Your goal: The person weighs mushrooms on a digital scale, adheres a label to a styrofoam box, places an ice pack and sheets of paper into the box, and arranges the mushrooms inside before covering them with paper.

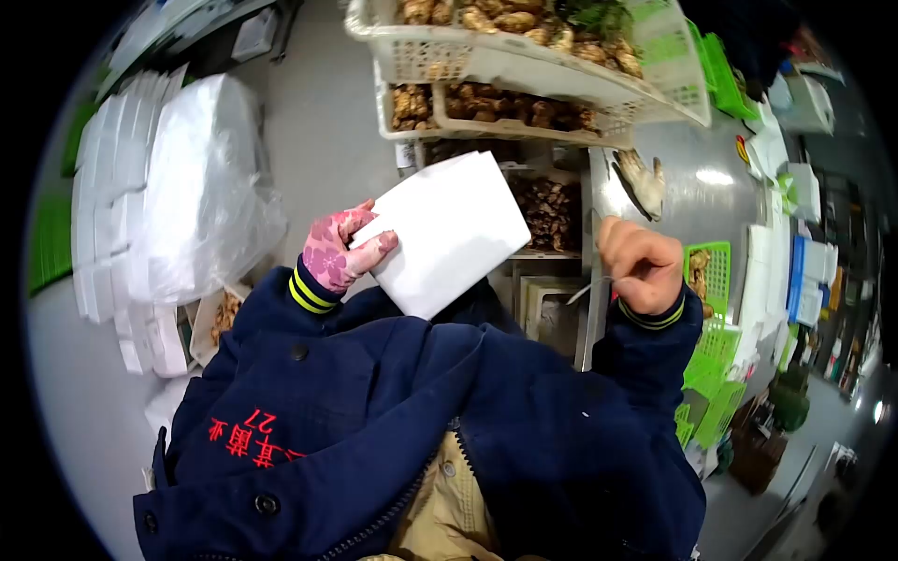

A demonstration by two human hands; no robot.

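Left grip (pixel 341 251), in a pink floral glove, is closed on a white block (pixel 463 229). Thumb presses the face near the block's left edge; the other fingers are at that edge, partly hidden behind it.

Block: plain white, no print I can see, straight edges, squarish corners. One big flat face up, smooth, bright, faintly shaded along the lower part. A crease or edge line runs across it nearer the top. Can't tell if it's hollow or solid.

Position: block sits to the right of the left grip, tilted, one corner pointing down toward the jacket (pixel 365 374). Most of it overhangs past the thumb, into the gap between the two grips. Well short of the right grip (pixel 642 266), not touching it.

Right grip: bare, fingers curled. A thin pale strip (pixel 582 292) runs out to its left; can't tell if the fingers are pinching it.

Around: white glove (pixel 645 182) on the metal tabletop (pixel 706 178), just beyond the right grip. Green basket (pixel 721 280) right of that grip. Upper crate (pixel 421 58) of mushrooms (pixel 510 21) beyond the block. Clear plastic bag (pixel 201 187) left of the left grip.
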